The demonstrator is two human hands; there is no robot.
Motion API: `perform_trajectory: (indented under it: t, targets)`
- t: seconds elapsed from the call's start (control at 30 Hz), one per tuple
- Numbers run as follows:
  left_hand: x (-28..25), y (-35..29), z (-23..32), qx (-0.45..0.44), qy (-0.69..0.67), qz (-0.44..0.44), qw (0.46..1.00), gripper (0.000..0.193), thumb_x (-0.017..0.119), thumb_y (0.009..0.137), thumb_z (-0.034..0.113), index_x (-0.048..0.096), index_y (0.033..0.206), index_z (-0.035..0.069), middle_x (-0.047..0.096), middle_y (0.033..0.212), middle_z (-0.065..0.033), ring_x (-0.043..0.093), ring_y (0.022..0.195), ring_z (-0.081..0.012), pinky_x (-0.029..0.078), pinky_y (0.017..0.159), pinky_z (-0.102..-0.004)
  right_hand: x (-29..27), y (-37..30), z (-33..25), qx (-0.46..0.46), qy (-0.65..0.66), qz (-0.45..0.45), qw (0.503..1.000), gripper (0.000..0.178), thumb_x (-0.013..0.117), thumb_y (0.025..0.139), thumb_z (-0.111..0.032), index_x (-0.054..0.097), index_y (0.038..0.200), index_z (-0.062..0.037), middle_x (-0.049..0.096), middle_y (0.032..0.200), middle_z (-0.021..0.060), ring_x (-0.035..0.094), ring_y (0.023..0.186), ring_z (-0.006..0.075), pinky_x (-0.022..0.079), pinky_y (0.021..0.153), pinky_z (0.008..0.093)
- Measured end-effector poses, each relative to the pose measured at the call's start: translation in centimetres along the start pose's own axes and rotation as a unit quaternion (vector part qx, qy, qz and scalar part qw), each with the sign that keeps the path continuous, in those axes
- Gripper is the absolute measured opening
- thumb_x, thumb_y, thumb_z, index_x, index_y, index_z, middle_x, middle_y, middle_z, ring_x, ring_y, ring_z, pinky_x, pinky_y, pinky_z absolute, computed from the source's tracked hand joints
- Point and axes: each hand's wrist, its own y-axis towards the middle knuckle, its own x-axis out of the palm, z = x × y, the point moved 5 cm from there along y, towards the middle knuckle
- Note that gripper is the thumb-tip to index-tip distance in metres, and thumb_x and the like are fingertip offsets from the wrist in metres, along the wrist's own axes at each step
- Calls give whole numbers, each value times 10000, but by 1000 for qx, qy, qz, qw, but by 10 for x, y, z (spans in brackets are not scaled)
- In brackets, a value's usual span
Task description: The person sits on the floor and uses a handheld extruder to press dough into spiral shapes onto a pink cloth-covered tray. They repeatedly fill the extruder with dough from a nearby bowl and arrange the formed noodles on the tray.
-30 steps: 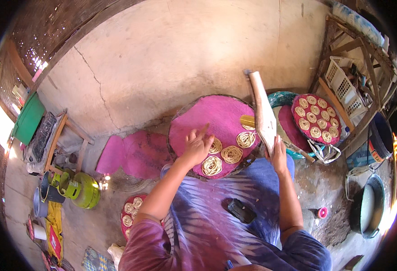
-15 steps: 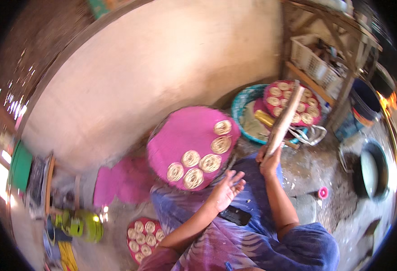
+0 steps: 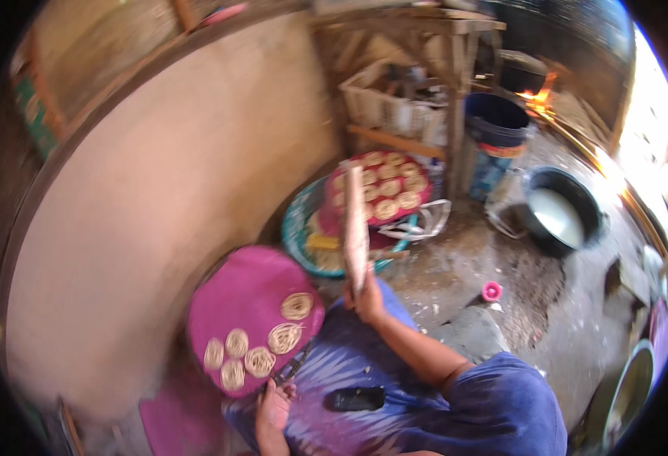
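My right hand (image 3: pixel 366 300) grips the lower end of a long, pale wooden piece (image 3: pixel 356 228), held upright in front of the teal basin. Near the front rim of a round pink tray (image 3: pixel 235 304), my left hand (image 3: pixel 274 406) is palm up, fingers loosely bent and apart; nothing shows in it. Several coiled noodle nests (image 3: pixel 259 362) lie along the near and right side of the tray. A black phone (image 3: pixel 358 399) rests on the tie-dyed cloth over my lap. What the dark object (image 3: pixel 294 366) at the tray's rim is, I cannot tell.
Behind the wooden piece, a teal basin (image 3: pixel 297 228) holds a second pink tray (image 3: pixel 417 180) full of nests. A wooden stand (image 3: pixel 455 106) carries a white basket (image 3: pixel 379 102). Right are a bucket (image 3: pixel 493 152), a dark tub of whitish liquid (image 3: pixel 562 216), a pink cap (image 3: pixel 491 291) and a fire (image 3: pixel 543 95).
My view has swung right, so the surroundings sit further left. The right hand still holds the wooden piece, now more upright. My left hand has dropped lower, its fingers more bent.
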Motion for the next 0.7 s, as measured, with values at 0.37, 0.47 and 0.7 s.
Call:
perform_trajectory:
  t: [0.37,0.47,0.7]
  targets:
    - [-157,-22,79,224,195,387,873,437,603,969,418,587,1178,35,617,968,-10,588,836,-118,489,729,-286,21,-19,-23,-10,-11,-70,997,712,263,946,-738,553,992,-89,414,534,42,361,392,164,300,396,314]
    - [-155,-4,108,281,236,370,854,495,616,961,398,565,1250,-2,637,1155,-90,587,1079,-201,454,945,-334,34,-36,-30,-19,-43,-89,995,697,265,964,-709,546,1073,-81,420,545,38,365,388,155,312,395,303]
    - [4,-47,194,449,552,230,664,746,743,849,386,431,1399,-9,513,1373,-238,486,1289,-366,371,1085,-407,80,-105,-55,55,-193,-276,940,661,229,996,-648,524,1042,-58,488,593,60,403,394,156,338,380,300]
